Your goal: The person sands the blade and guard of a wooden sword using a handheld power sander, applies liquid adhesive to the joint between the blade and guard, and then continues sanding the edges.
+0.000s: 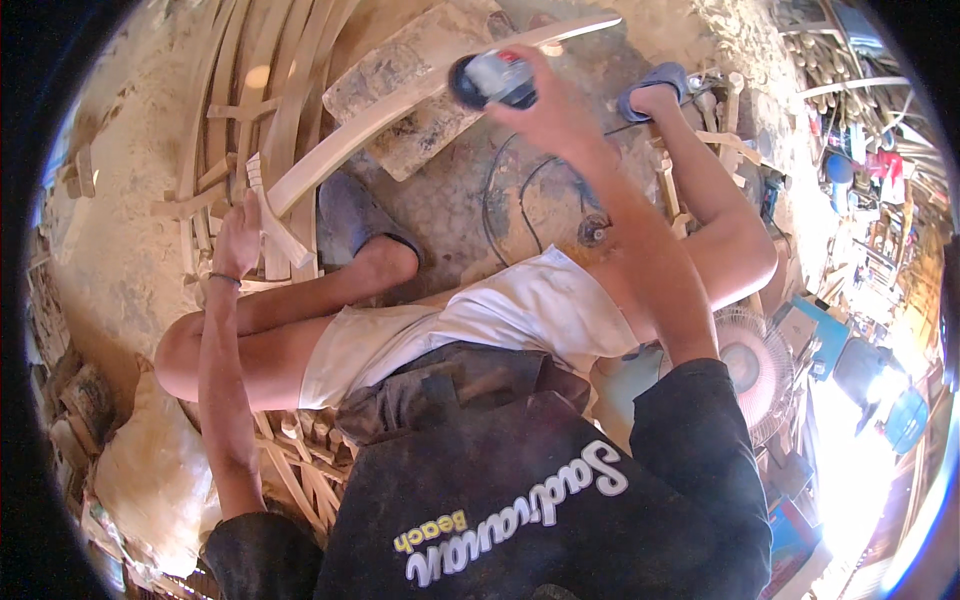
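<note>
My right hand (540, 110) grips a handheld power sander (492, 80), dark with a grey-and-red body, held against a long curved pale wooden piece (400, 108) that runs from upper right down to the left. My left hand (238, 238) is closed around a short wooden cross piece (275, 225) at the curved piece's lower left end. I am seated with both knees bent, a blue sandal (352, 218) under the wood and another (655, 82) at the upper right.
A stack of curved wooden slats (255, 90) lies at the upper left. A stone slab (420, 90) sits under the workpiece. A black cable (520, 190) loops on the dusty floor. A fan (752, 365) and cluttered shelves (870, 230) stand at the right.
</note>
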Tool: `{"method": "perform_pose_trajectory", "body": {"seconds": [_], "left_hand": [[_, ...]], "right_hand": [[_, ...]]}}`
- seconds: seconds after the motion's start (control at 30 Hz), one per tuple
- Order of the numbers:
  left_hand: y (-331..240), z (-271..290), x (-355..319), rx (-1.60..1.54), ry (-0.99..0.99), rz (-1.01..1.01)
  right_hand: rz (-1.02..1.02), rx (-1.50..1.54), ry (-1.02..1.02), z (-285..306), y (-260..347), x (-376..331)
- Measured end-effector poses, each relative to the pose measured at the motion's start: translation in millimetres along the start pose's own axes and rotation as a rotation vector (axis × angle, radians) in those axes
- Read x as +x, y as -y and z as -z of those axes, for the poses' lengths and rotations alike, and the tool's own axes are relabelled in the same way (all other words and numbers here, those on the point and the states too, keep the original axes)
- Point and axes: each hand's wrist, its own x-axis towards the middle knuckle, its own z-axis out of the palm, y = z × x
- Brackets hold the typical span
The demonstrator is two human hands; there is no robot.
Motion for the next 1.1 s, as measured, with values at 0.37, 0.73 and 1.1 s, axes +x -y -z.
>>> {"method": "perform_pose_trajectory", "body": {"seconds": [0.37,0.73,1.1], "left_hand": [[13,-8,6,-0.239,-0.205,0.071],[150,46,-60,-0.289,-0.083,0.139],[140,46,-55,-0.489,-0.08,0.392]], "right_hand": [[-0.298,-0.155,-0.31,52,-86,41],[0.053,-0.01,0.168,-39,95,-27],[0.025,-0.043,-0.118,-11,2,7]]}}
